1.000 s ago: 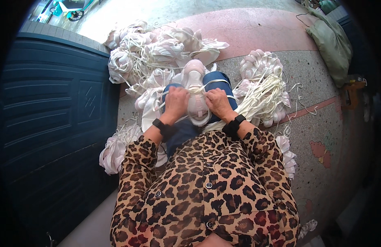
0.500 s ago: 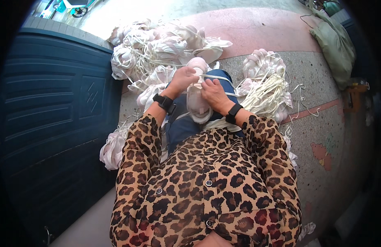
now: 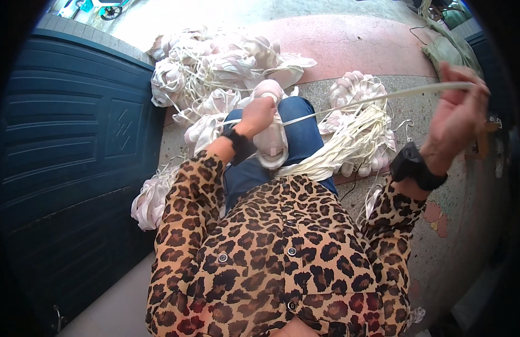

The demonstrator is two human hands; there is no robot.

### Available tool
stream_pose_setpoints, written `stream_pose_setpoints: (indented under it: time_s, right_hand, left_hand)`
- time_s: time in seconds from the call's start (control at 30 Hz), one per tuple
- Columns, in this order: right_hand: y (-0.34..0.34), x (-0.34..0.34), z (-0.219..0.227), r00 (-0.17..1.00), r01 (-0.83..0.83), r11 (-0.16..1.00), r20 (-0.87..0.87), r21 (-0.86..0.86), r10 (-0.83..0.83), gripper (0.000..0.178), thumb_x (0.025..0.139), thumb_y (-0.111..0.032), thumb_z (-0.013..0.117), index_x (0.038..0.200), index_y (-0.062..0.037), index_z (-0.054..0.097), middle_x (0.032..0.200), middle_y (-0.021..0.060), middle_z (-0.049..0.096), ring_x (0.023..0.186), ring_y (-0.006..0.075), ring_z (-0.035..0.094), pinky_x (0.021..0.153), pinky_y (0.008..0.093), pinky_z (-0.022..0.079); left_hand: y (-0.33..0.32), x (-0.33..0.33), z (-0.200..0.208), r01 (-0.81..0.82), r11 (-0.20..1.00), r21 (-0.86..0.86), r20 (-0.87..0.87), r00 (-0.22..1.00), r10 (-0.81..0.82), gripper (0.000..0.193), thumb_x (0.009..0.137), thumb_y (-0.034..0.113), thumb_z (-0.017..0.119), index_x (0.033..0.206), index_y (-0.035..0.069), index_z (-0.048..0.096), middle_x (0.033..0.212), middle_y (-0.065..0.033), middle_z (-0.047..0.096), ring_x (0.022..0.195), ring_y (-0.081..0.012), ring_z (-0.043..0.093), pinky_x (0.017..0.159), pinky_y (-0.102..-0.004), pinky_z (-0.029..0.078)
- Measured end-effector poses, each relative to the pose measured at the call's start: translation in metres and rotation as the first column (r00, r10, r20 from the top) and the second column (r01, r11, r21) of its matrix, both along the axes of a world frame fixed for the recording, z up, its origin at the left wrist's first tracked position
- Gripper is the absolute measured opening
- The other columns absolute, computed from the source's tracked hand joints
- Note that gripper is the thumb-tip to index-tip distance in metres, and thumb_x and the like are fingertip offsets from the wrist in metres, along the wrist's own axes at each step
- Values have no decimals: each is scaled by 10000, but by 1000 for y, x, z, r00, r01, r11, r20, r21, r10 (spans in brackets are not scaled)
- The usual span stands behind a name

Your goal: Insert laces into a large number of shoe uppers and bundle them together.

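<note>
A pale pink and white shoe upper (image 3: 269,143) lies lengthwise across my lap, between my knees in blue trousers. My left hand (image 3: 258,117) is closed on its middle, near the lace holes; the fingertips are partly hidden. From there a flat off-white shoelace (image 3: 378,98) runs taut to the right and upward. Its far part is gripped in my right hand (image 3: 459,109), raised well out to the right and a little blurred. Across my right thigh lies a thick bundle of loose cream laces (image 3: 347,149).
Ahead on the left, a large heap of similar shoe uppers (image 3: 232,62) sits tangled with laces. More stacked uppers (image 3: 358,90) rest beyond my right knee. A dark blue panelled door (image 3: 74,129) stands at the left, and a grey-green sack (image 3: 448,50) at the far right.
My right hand has moved from the shoe upper far out to the right, drawing the lace out straight. My left hand stays at the upper, now closed over its middle.
</note>
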State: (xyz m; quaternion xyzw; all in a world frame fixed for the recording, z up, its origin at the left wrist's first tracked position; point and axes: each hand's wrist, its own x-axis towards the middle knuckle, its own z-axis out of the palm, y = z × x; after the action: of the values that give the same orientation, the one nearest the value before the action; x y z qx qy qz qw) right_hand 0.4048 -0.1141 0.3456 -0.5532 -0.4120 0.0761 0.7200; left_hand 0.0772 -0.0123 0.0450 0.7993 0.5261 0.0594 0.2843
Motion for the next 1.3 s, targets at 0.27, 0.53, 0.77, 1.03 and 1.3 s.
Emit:
stream_pose_setpoints:
  time_s: [0.27,0.53,0.77,1.03,1.3]
  right_hand:
    - [38,-87,-192,673,-700,628,-607,-339,423,198,1050,-249,542,1009,-77,631,665,-55,492,504,37,388,428,210,336]
    - [23,-159,-332,643,-554,289,-181,-781,744,401,839,-261,689,1077,61,679,971,240,706,935,345,692,842,413,533]
    - [9,-163,-316,606,-317,195,-40,-928,794,331,884,-314,605,953,-12,724,943,248,705,933,421,679,838,496,532]
    - [-9,-173,-306,556,-285,313,110,-906,824,294,947,-285,556,928,-14,669,859,236,700,858,428,686,771,518,538]
    - [-27,-142,-298,464,-281,312,156,-908,872,263,956,-286,579,929,-30,635,792,215,688,780,421,685,698,516,532]
  left_hand:
    - [-53,-45,2,80,974,213,-137,989,-52,102,801,114,676,895,74,676,911,-132,618,949,-352,581,797,-450,528]
    - [-64,-21,4,400,864,305,-567,805,-172,131,768,162,680,867,111,750,941,-56,630,1003,-256,568,689,-399,515]
    - [-44,-32,6,582,767,268,-510,762,-399,134,822,161,628,882,75,712,935,-81,630,967,-263,566,749,-375,485]
    - [-42,-4,90,96,988,119,654,742,-151,53,932,62,659,954,16,644,912,-51,676,875,-179,616,787,-318,478]
    - [-37,-54,23,4,997,-83,356,934,26,234,977,156,623,1155,5,634,781,-110,659,715,-187,629,677,-338,508]
